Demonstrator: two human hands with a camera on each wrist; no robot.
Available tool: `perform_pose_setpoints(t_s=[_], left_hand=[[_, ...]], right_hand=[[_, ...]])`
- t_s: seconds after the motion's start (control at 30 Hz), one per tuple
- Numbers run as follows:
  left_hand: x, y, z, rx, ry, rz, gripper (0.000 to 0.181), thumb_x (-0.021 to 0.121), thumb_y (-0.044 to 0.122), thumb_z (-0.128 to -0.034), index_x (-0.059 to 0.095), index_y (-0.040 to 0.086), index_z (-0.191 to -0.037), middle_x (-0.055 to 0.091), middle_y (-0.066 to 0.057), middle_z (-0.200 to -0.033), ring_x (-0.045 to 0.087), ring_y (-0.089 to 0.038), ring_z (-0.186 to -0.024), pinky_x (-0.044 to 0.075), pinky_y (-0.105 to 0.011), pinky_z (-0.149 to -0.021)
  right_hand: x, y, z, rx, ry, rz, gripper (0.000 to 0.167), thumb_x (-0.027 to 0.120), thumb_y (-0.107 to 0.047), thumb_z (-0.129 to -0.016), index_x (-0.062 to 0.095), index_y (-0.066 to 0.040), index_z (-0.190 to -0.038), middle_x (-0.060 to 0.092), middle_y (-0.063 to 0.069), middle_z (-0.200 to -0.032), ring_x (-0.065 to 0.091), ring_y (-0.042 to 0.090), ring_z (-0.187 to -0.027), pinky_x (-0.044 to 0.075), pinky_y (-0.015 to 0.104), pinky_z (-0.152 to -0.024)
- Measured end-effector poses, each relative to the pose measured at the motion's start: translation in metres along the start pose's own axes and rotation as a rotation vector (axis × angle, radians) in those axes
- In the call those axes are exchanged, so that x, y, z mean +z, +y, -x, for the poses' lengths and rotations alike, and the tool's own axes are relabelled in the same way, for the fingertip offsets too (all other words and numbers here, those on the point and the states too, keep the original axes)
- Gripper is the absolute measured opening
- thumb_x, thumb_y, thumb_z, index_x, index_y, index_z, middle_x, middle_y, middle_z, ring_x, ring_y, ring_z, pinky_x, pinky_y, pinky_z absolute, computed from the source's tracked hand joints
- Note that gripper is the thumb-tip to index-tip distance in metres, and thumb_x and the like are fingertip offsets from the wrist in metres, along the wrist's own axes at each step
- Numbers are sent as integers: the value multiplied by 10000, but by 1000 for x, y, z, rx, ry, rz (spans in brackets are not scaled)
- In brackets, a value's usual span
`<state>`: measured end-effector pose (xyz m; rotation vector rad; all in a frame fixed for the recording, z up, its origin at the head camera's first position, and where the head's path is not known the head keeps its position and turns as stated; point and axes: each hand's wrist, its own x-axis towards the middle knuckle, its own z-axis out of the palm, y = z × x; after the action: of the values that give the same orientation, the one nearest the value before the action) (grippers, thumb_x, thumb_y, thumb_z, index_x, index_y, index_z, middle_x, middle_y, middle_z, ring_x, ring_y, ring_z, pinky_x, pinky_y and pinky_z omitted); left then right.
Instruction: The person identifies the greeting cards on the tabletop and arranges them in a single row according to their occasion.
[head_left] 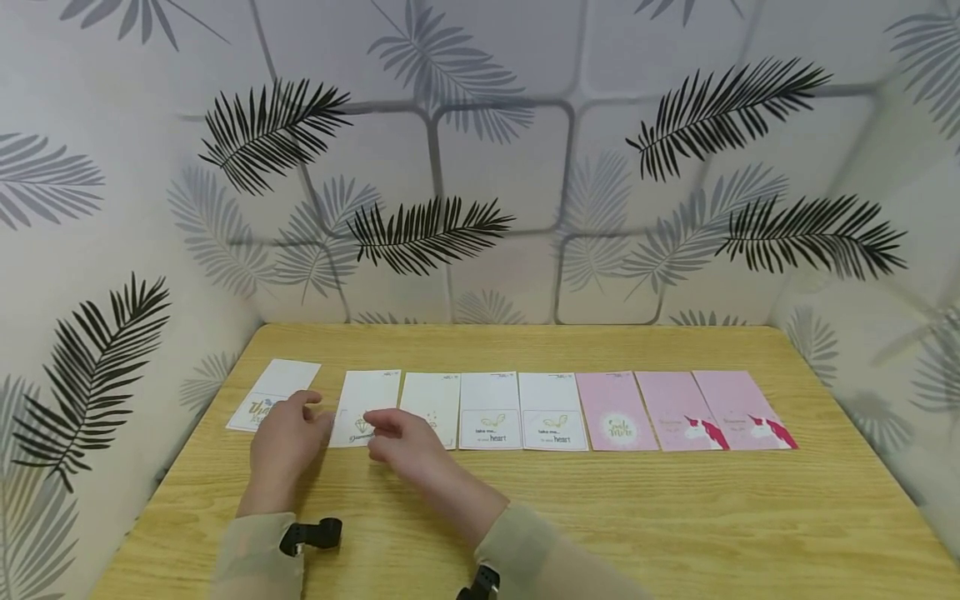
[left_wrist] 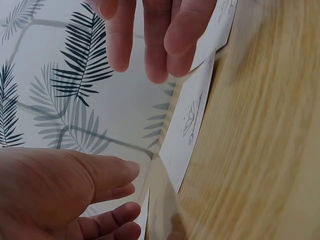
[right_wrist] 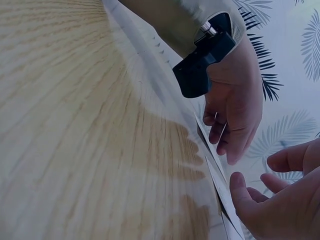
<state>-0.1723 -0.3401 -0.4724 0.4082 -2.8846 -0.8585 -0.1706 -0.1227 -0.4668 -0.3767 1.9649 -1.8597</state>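
My left hand (head_left: 288,437) is over the lower right part of a white "Thank" card (head_left: 288,375) at the far left, its fingers loosely bent and hiding some of the print. My right hand (head_left: 416,454) hovers at a white card with a gold diamond (head_left: 375,387), fingers relaxed and thumb apart. That card lies flat on the table. In the left wrist view, the fingers of my right hand (left_wrist: 160,42) hang above the card row, and my left hand (left_wrist: 55,192) shows thumb and fingers apart. The right wrist view has both hands facing each other, with nothing visibly held.
Right of the diamond card lie a cream card (head_left: 431,392), two white "heart" cards (head_left: 487,392), a pink "Smile More" card (head_left: 606,392) and two pink unicorn cards (head_left: 667,396) in a row. Behind the wooden table (head_left: 637,517) hangs a leaf-patterned backdrop (head_left: 502,175).
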Motion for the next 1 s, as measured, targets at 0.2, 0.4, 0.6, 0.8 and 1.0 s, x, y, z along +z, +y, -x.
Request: perform_pose_setpoints(t_s=[0.2,0.4,0.6,0.8,1.0], left_hand=[[-14,-12,-2,-10,53,-9,447,636,263,-1081,655,-64,-1386,669,-324,-1320,657,-538,-1150,534,-657,-884],[-30,-23,-12,-20,60,-55,469,629,277,-1094,630,-92,-1383,640,-356,-1358,641,-564,-1151,529,-655,-878],[-43,-33,-24,-33,39,-101,517,611,290,-1095,592,-120,-1409,619,-382,-1362,627,-560,-1177,528,-658,-897],[-52,-43,-33,-16,38,-149,556,618,276,-1079,567,-161,-1418,637,-406,-1320,637,-579,-1163,524,-668,-924],[-58,-47,-36,-38,4,-163,605,603,287,-1091,523,-186,-1460,587,-410,-1419,606,-601,-1217,522,-682,-955]], right_hand=[[4,-7,-2,0,-19,1,475,675,-49,-1024,663,-36,-1499,671,119,-1480,685,190,-1245,580,349,-1001],[12,-12,-9,-5,-34,-28,493,654,-77,-1041,632,-36,-1532,653,128,-1515,739,259,-1196,566,382,-1039],[19,-13,-17,4,-21,-49,569,624,-75,-1009,585,-37,-1576,644,125,-1528,750,331,-1193,564,411,-1058],[23,-12,-23,22,-11,-78,624,631,-43,-981,547,-14,-1599,645,142,-1510,743,371,-1200,571,431,-1051],[25,-13,-27,52,-43,-36,653,663,-108,-1000,517,-52,-1634,632,89,-1537,757,326,-1173,528,478,-1097]])
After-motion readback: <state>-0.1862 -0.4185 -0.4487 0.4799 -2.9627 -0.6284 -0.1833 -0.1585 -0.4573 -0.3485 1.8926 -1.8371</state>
